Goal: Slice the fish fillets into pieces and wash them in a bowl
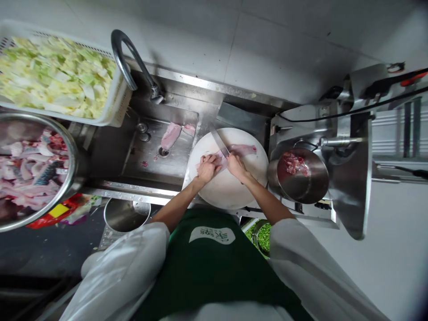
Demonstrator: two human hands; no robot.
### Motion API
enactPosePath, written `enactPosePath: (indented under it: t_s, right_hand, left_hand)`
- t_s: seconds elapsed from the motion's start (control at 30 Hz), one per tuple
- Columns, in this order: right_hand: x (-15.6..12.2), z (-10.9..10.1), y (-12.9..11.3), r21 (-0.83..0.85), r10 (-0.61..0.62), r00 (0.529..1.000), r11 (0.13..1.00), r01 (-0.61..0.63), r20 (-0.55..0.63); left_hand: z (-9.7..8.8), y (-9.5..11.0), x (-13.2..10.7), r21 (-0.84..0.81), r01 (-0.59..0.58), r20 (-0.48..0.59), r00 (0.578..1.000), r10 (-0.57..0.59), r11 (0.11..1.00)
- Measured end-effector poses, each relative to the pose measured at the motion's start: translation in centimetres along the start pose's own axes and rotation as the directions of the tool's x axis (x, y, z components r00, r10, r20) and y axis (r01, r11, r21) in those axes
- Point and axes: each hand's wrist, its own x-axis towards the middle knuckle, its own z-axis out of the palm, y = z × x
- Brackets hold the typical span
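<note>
Left hand [207, 167]: fingers spread, pressing the fish fillet [244, 150]
Right hand [236, 166]: gripping the knife [219, 141]
Fillet: across the cutting board [230, 194], toward both side edges; looks part-cut
Basin [72, 154]: cut fish, probably done; cropped at left
Sink [133, 171]: fish pieces [170, 135] near right edge, probably remaining
Unclear: handle covered; can't tell if fillet's severed

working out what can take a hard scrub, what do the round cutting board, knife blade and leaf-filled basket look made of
Round cutting board: probably plastic, matte off-white, with no wood grain showing. Knife blade: likely steel, smooth grey with a soft metallic sheen. Leaf-filled basket: looks like molded white plastic, semi-matte, judging by the regular small openings in its wall.
</note>
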Motion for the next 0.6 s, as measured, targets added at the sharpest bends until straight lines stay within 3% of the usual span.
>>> enactPosePath:
  t_s: [0.1,0.27,0.33,0.43,0.53,0.6]
  right_hand:
    - [-2.8,1.4,2.5,-0.004,0.032,0.998,0.999,-0.032,0.058]
    - [-15.7,4.7,10.6,-0.094,0.221,0.934,0.975,-0.202,0.280]
    - [-18.9,4.7,12.7,-0.109,0.248,0.916,0.968,-0.225,0.315]
    - [-18.7,3.1,12.8,-0.085,0.268,0.933,0.963,-0.255,0.242]
    - [-14.5,0.5,10.7,-0.056,0.279,0.955,0.960,-0.274,0.100]
    - [-11.4,-0.9,9.3,-0.034,0.246,0.968,0.969,-0.245,0.052]
  left_hand:
    - [-0.3,0.4,0.0,0.031,0.035,0.021,0.999,-0.035,0.999]
    - [-0.8,0.6,-0.4,-0.011,0.026,0.017,1.000,-0.025,1.000]
    - [-1.1,0.5,-0.2,-0.035,0.030,0.003,1.000,-0.030,0.999]
    - [-1.2,0.6,1.2,-0.068,0.028,-0.063,0.997,-0.033,0.997]
    - [-0.6,1.4,4.1,-0.076,-0.033,-0.132,0.991,0.023,0.997]
    - [0.1,2.3,6.2,-0.057,-0.099,-0.102,0.990,0.093,0.993]
